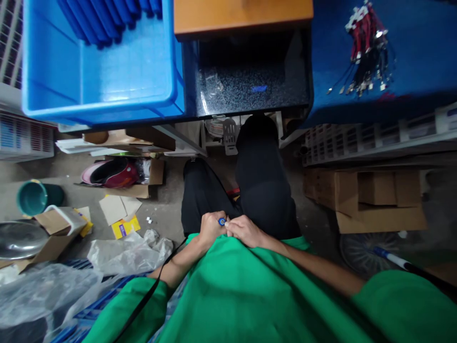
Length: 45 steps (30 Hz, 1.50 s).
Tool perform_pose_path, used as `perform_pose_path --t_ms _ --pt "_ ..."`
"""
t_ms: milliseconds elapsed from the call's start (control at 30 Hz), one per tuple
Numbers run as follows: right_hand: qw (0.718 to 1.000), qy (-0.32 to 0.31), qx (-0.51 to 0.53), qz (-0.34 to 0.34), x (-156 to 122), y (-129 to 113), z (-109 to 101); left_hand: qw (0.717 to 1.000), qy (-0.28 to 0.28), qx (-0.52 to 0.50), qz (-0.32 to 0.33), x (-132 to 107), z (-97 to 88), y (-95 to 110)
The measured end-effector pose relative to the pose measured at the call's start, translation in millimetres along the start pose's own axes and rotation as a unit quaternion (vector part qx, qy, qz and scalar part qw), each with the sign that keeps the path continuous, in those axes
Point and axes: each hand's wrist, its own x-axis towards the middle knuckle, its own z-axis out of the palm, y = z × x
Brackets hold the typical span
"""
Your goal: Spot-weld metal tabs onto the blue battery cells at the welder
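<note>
In my lap, my left hand (213, 227) is closed around a blue tube (222, 221), of which only the round end shows between the fingers. My right hand (247, 230) is closed in a pinch right beside that end; what its fingertips hold, if anything, is too small to make out. Both hands rest close together in front of my green shirt, over dark trousers. Up at the left, a light blue bin (121, 102) contains several long blue tubes (103, 21) lying side by side.
An orange box (243, 19) stands on a dark speckled worktop (235, 93) ahead. Red and black wire leads (367, 47) lie on the blue surface at right. Cardboard boxes (378, 195), a red helmet (110, 172), a green bucket (37, 196) and plastic bags (128, 252) surround me.
</note>
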Motion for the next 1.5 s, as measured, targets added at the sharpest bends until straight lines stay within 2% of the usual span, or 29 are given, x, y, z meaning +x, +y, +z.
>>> perform_pose_path --t_ms 333,733,1500 --pt "0.999 -0.012 0.012 -0.027 1.3 5.9 -1.2 1.000 -0.020 0.001 -0.016 0.4 -0.2 0.6" --pt "0.998 -0.015 -0.001 -0.063 3.4 9.0 -2.8 0.998 -0.013 -0.047 -0.028 1.2 2.0 0.2" --pt "0.994 -0.028 -0.013 -0.104 6.5 6.5 -5.3 0.995 -0.016 -0.092 -0.017 1.8 3.9 -6.3"
